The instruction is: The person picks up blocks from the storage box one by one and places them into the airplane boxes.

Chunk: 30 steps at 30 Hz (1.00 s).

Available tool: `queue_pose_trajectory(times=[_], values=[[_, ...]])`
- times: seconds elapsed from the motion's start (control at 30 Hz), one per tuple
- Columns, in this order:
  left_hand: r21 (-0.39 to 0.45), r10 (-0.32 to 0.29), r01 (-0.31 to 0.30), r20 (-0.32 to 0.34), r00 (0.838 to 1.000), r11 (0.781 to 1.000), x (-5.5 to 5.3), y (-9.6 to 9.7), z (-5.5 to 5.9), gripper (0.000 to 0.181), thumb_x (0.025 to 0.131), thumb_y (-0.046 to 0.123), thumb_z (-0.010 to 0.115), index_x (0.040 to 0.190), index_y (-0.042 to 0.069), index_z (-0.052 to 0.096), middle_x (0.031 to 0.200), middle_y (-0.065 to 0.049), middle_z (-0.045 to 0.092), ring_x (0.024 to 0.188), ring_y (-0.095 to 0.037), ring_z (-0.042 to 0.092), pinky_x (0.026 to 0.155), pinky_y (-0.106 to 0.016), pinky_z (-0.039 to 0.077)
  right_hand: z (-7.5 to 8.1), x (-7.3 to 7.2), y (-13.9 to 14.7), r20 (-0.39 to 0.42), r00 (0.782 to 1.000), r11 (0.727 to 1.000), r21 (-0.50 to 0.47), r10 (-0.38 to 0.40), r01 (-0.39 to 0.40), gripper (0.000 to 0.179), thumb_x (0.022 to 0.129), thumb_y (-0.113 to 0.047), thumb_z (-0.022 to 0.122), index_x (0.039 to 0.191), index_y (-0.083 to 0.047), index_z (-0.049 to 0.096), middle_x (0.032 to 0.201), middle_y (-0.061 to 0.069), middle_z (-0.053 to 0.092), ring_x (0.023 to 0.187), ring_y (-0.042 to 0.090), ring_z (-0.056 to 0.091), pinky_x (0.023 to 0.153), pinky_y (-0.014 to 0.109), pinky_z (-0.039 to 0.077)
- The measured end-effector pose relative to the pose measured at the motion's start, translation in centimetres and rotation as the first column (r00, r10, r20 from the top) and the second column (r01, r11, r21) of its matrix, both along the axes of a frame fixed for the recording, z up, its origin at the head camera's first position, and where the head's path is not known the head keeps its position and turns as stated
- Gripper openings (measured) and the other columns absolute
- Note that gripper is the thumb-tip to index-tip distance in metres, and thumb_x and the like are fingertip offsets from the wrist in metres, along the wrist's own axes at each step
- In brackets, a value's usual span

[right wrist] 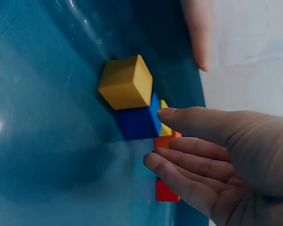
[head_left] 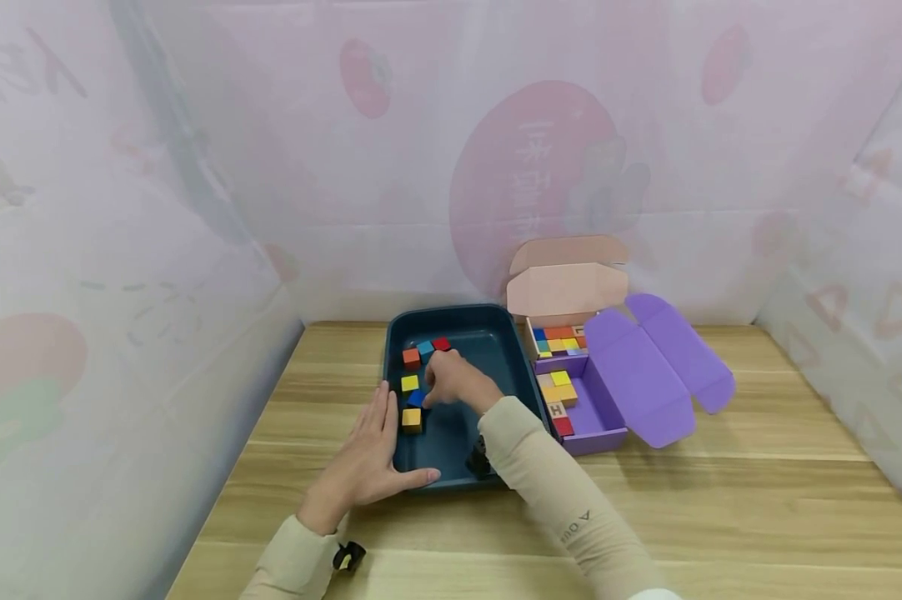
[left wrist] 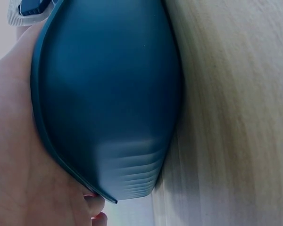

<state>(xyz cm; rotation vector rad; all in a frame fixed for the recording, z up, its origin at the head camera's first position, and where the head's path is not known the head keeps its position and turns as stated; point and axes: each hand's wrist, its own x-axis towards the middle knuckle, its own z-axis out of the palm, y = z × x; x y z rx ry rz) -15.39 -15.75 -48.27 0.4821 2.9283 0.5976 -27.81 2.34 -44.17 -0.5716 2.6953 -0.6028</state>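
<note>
A dark teal tray (head_left: 439,454) holds several coloured cubes along its left side. The right hand (head_left: 462,382) reaches into it beside a blue cube (right wrist: 137,123); its thumb tip is at the cube's edge and its fingers are loosely bent, apart from the thumb. A golden-yellow cube (right wrist: 125,84) sits against the blue one. Farther back lie a yellow cube (head_left: 409,383), an orange cube (head_left: 411,359), a light-blue cube (head_left: 425,351) and a red cube (head_left: 441,343). The left hand (head_left: 368,462) rests on the tray's near left corner, fingers straight along the rim, thumb spread.
Right of the tray stands an open purple box (head_left: 601,442) with cubes along its left side, its lid spread rightward. Behind it is an open pale pink box (head_left: 567,287) filled with cubes. The wooden table (head_left: 721,500) is bordered by printed cloth walls (head_left: 271,125).
</note>
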Motion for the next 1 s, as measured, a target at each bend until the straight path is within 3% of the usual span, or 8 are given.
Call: queue_pose_trajectory(times=[0.2, 0.7, 1.0], values=[[0.005, -0.004, 0.004, -0.011, 1.000, 1.000, -0.1, 0.1, -0.1, 0.139, 0.081, 0.088, 0.062, 0.167, -0.003, 0.004, 0.178, -0.018, -0.009, 0.167, -0.036, -0.002, 0.134, -0.059, 0.013, -0.7, 0.0, -0.6, 0.053, 0.998, 1.000, 0.002, -0.019, 0.019, 0.033, 0.089, -0.022, 0.087, 0.118, -0.009, 0.079, 0.118, 0.007, 0.075, 0.094, 0.020, 0.066, 0.101, 0.043, 0.062], [0.008, -0.002, 0.002, -0.003, 1.000, 1.000, -0.2, 0.0, -0.2, 0.140, 0.080, 0.089, 0.062, 0.167, -0.003, 0.004, 0.178, -0.018, -0.010, 0.167, -0.036, -0.002, 0.134, -0.059, 0.012, -0.6, -0.2, -0.9, 0.071, 0.997, 1.000, 0.000, -0.015, 0.015, 0.026, 0.091, -0.020, 0.085, 0.114, -0.008, 0.080, 0.115, 0.007, 0.075, 0.096, 0.021, 0.065, 0.101, 0.044, 0.062], [0.019, -0.006, 0.006, -0.011, 1.000, 1.000, -0.2, 0.0, -0.4, 0.139, 0.080, 0.089, 0.062, 0.167, -0.003, 0.003, 0.178, -0.018, -0.010, 0.167, -0.036, -0.002, 0.134, -0.059, 0.012, 0.7, -0.2, 0.3, -0.003, 1.000, 1.000, 0.012, 0.000, 0.000, 0.020, 0.091, -0.022, 0.085, 0.107, -0.009, 0.082, 0.108, 0.006, 0.074, 0.092, 0.019, 0.064, 0.088, 0.035, 0.064]])
